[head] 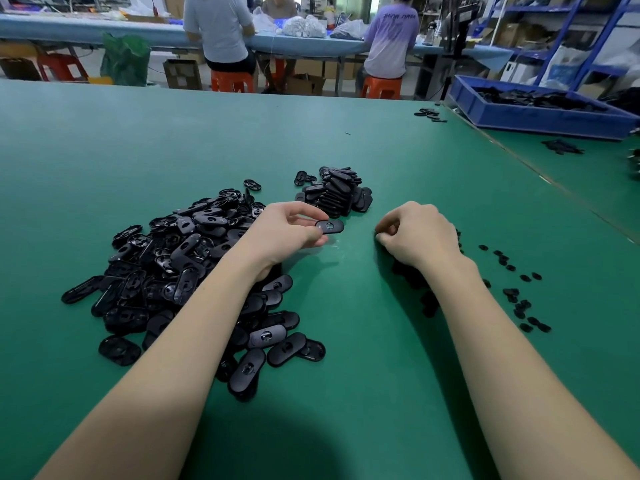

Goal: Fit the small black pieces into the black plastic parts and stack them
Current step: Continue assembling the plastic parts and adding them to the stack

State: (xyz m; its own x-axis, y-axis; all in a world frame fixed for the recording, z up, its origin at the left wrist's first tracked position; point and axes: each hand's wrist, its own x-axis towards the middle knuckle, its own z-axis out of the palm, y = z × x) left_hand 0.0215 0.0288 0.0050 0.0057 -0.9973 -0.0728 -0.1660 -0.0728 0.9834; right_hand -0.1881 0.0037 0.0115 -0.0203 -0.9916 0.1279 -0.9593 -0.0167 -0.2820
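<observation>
A blue plastic bin (pixel 540 116) is sitting at the far right of the green table (pixel 398 341), holding a jumble of black parts too dark to tell apart.

Taking the loose heap of black plastic parts (pixel 180 271) as the landmark: the left hand (pixel 284 237) is hovering at the heap's right edge, thumb and fingertips pinching one oval black part (pixel 329 226) just above the table. Beyond that hand, up and right of the heap, a rough stack of parts (pixel 337 195) is leaning on the table. Further right of the heap, the right hand (pixel 419 233) is resting knuckles-up, fingers curled tightly inward; whether it is gripping anything cannot be told. Small black pieces (pixel 516 299) are lying scattered right of that hand, some hidden under the wrist and forearm.

Both forearms are cut off at the bottom edge.

Far behind the heap, two people are sitting on orange stools (pixel 381 86), backs turned, at a long blue bench (pixel 104 31). Blue metal shelving (pixel 588 36) is standing at far right.
</observation>
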